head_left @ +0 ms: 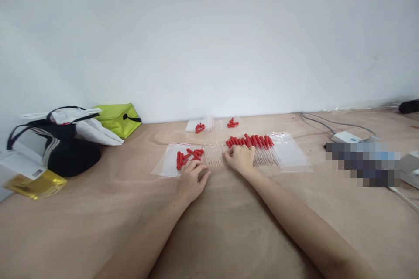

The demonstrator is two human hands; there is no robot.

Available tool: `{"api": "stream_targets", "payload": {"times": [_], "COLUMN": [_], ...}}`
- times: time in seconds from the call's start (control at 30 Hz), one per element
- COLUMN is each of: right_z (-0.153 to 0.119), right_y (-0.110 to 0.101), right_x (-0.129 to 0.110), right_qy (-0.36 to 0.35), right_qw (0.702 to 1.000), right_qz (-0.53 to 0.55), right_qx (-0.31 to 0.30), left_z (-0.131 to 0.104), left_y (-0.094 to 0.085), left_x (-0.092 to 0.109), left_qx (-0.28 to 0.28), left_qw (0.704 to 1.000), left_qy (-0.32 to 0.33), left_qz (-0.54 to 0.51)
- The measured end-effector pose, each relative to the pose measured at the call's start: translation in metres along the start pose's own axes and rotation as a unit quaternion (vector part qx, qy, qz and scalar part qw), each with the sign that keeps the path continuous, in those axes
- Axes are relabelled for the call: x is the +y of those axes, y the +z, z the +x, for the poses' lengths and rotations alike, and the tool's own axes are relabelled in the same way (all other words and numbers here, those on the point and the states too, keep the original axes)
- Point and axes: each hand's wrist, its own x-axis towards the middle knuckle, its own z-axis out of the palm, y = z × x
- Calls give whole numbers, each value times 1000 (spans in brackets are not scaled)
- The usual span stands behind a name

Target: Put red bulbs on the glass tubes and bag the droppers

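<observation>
My left hand (192,179) rests at the near edge of a clear plastic bag (166,161), thumb apart from its bent fingers. Its fingertips are close to several loose red caps (194,153) lying on that bag; whether they touch one is unclear. My right hand (241,158) is curled with fingers together, and what its fingertips hold, if anything, is hidden. Left of it lies a row of thin pale sticks (213,155) without caps. Beyond and to its right are similar sticks topped by red caps (253,141), side by side on another clear bag (291,150).
Near the wall lie small bags (191,125) with more red caps (232,123). To the left are a lime-green bag (114,117), a black cap (70,152) and a gold packet (39,185). A white adapter (346,137) with cables and a blurred-out object (366,163) lie right.
</observation>
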Motion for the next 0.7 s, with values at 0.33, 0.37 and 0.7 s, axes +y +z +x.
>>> {"api": "stream_targets", "payload": {"times": [0.33, 0.37, 0.7], "right_z": [0, -1, -31], "right_y": [1, 1, 0], "right_x": [-9, -9, 46], "right_qy": [-34, -37, -185], "right_qw": [997, 996, 977], "right_qz": [-74, -75, 58], "right_qx": [-17, -16, 91], "left_z": [7, 7, 4], "left_y": [-10, -9, -8], "left_x": [-28, -29, -11], "left_qx": [53, 47, 93], "left_qw": [968, 968, 986], "left_qy": [-162, -160, -94], "left_qz": [186, 189, 101]}}
